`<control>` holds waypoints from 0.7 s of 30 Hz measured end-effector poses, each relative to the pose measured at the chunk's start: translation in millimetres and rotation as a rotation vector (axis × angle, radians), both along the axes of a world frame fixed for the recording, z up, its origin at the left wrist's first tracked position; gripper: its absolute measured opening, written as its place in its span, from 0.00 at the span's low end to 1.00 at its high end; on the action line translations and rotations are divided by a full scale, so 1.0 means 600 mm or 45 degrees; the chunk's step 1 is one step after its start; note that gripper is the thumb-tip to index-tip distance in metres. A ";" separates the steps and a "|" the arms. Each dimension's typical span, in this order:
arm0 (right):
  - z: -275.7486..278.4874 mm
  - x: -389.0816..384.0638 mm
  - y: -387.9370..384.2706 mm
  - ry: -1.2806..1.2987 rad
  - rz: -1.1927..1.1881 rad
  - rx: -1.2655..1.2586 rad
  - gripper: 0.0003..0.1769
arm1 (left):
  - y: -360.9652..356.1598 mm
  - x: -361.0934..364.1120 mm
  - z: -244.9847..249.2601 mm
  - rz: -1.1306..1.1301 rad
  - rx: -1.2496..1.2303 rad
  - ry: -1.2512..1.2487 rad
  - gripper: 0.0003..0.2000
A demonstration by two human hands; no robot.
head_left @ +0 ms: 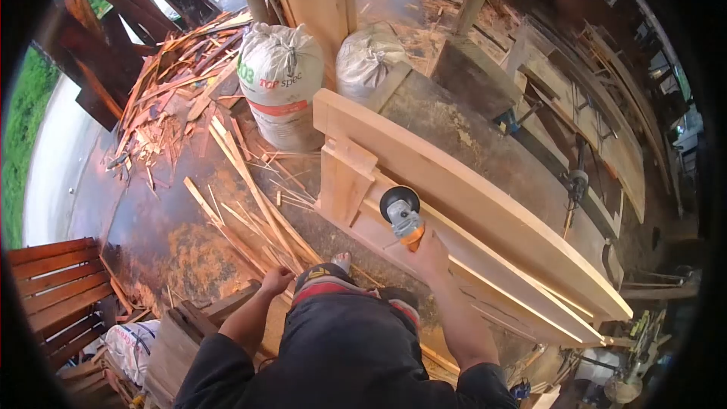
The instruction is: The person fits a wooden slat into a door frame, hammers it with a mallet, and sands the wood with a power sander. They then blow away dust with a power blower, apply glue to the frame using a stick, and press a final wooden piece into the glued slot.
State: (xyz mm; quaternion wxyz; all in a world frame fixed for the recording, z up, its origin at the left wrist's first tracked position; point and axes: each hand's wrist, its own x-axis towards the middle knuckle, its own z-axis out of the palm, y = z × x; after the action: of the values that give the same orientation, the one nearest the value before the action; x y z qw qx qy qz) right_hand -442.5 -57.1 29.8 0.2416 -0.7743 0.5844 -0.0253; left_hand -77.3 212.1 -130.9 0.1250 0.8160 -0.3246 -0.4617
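Observation:
My right hand [429, 259] is closed around the orange rear of an angle grinder [407, 226]. The grinder's black round disc [399, 203] points away from me, overlapping the long pale wooden piece [462, 174] in this view. That piece is built of parallel boards, with a short crosspiece [345, 182] at its left end. My left hand [278, 280] hangs beside my left thigh, away from the wood, its fingers curled in with nothing showing in them.
Long thin wood strips [250, 204] lie on the floor at left, near a heap of offcuts [178, 98]. Two filled sacks [282, 117] stand beyond the workpiece. A slatted wooden piece [60, 284] is at lower left. Another power tool [578, 182] rests at right.

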 end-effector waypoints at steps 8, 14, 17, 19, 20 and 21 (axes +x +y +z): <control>0.001 0.059 -0.019 0.006 -0.051 -0.008 0.42 | -0.082 0.031 0.008 -0.226 -0.133 0.106 0.18; -0.009 0.097 -0.023 -0.034 -0.053 -0.076 0.38 | -0.116 0.037 0.014 -0.290 -0.159 0.106 0.19; -0.013 0.109 -0.026 -0.022 -0.055 -0.076 0.38 | -0.114 0.040 0.012 -0.277 -0.170 0.133 0.19; -0.012 0.116 -0.027 -0.017 -0.074 -0.060 0.38 | -0.110 0.045 0.009 -0.304 -0.105 0.141 0.20; -0.011 0.120 -0.027 -0.021 -0.080 -0.060 0.38 | -0.109 0.047 0.011 -0.320 -0.056 0.144 0.20; -0.010 0.124 -0.029 -0.025 -0.085 -0.060 0.38 | -0.109 0.048 0.012 -0.335 -0.007 0.146 0.20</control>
State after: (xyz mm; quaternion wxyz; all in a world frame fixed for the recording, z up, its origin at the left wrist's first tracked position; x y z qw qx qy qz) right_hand -368.1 -74.2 23.9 0.2280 -0.7595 0.6068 -0.0549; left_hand -48.2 146.6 -123.7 0.0841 0.7382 -0.4225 -0.5192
